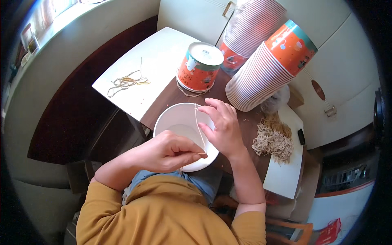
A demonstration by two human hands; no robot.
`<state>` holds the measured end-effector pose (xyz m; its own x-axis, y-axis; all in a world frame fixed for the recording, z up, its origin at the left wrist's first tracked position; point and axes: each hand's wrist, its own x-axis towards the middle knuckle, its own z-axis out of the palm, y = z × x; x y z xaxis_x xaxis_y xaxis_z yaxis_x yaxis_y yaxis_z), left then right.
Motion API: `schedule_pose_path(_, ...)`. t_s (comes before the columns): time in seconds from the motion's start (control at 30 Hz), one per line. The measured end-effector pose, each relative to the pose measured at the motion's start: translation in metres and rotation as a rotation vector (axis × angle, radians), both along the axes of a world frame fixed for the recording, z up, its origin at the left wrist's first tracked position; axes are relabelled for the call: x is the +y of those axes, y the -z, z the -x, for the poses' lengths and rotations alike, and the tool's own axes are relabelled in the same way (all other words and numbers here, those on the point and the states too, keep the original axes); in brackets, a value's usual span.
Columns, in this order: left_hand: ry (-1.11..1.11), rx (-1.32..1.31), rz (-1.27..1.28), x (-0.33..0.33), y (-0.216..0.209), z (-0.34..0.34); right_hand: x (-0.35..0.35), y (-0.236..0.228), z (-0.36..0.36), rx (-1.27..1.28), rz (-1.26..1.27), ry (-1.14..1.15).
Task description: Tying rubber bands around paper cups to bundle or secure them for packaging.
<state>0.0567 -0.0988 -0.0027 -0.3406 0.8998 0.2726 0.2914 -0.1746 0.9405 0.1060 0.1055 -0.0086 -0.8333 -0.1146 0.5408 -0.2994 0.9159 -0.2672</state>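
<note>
An open white paper bucket (pixel 165 118) stands at the front of the table, close to my body. Over its near right side, my left hand (pixel 173 151) is closed in a pinch on a thin pale cord (pixel 199 128). From that pinch the cord runs up to the bucket's far rim, where its small knotted end shows. My right hand (pixel 222 126) is over the right rim, thumb and fingers apart. Its index fingertip and thumb lie close beside the cord, seemingly touching it. How the cord meets the rim is too small to make out.
An upside-down orange bucket (pixel 199 69) stands behind, cord at its base. Two tall bucket stacks, one leaning (pixel 265 69) and one wrapped in plastic (pixel 255 24), rise at back right. Loose cords (pixel 126 83) lie left; a tangled cord pile (pixel 275 141) and black object (pixel 301 136) lie right.
</note>
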Motion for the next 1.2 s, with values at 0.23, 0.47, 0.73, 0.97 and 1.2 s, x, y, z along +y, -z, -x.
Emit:
schedule_pose_path(0.23, 0.013, 0.034, -0.155, 0.005, 0.000, -0.004, -0.003, -0.001, 0.028, 0.053, -0.133, -0.125)
schedule_pose_path(0.47, 0.035, 0.163, -0.386, 0.009, 0.004, -0.007, -0.001, 0.002, 0.038, 0.058, -0.228, -0.119)
schedule_pose_path(0.73, 0.138, 0.202, -0.620, 0.006, 0.010, -0.006, 0.015, -0.005, 0.035, 0.085, -0.220, -0.077)
schedule_pose_path(0.97, 0.151, 0.277, -0.534, 0.001, 0.022, -0.011, 0.029, -0.007, 0.025, 0.013, -0.181, 0.100)
schedule_pose_path(1.2, 0.101, 0.340, -0.372, -0.009, 0.029, -0.009, 0.032, 0.000, 0.007, -0.097, 0.308, 0.284)
